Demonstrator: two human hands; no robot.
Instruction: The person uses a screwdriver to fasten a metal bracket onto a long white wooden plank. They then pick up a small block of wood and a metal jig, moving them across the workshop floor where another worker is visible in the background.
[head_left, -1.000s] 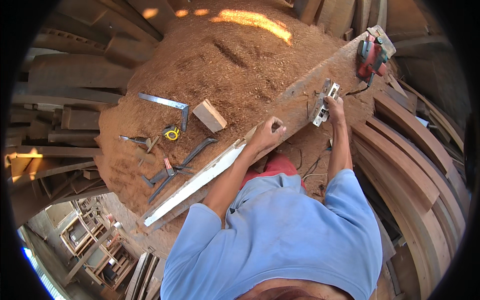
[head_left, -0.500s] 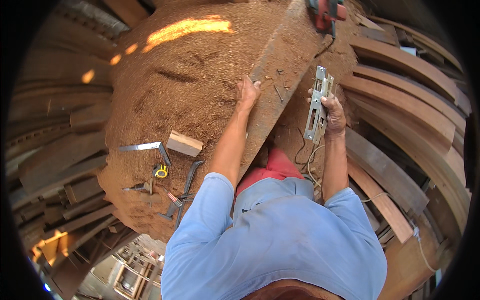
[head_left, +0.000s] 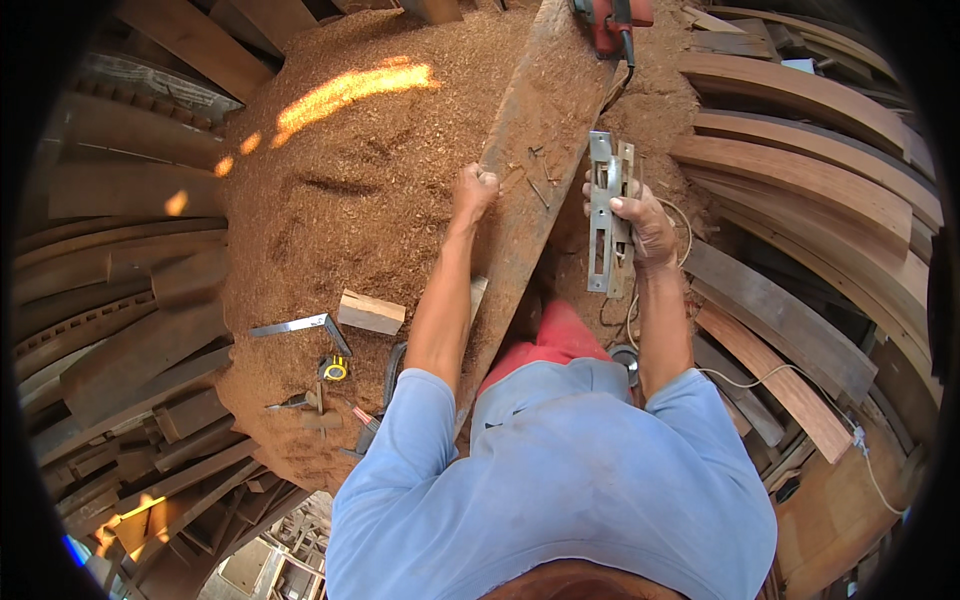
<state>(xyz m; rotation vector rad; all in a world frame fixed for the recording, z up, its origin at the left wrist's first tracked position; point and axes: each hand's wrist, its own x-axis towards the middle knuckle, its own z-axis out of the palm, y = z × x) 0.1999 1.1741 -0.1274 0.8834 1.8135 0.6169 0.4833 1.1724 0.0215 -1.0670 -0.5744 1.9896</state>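
In my right hand (head_left: 648, 228) is a metal mortise door lock (head_left: 602, 222), held upright with its long slotted faceplate in view and my thumb across it. The hand is raised just right of a long wooden plank (head_left: 520, 215). My left hand (head_left: 475, 192) is closed in a fist at the plank's left edge; whatever its fingers may hold is hidden. Several nails or thin metal bits (head_left: 540, 190) lie on the plank between my hands.
Sawdust covers the ground at left, where a wood block (head_left: 371, 312), a carpenter's square (head_left: 300, 325), a tape measure (head_left: 334, 368) and other hand tools lie. A red power tool (head_left: 612, 25) with a cord rests at the plank's far end. Stacked boards (head_left: 800, 175) line the right.
The lock in my right hand has turned from a slant to nearly upright. My left hand has drawn back slightly along the plank, its fingers curled tighter. The whole view has shifted a little.
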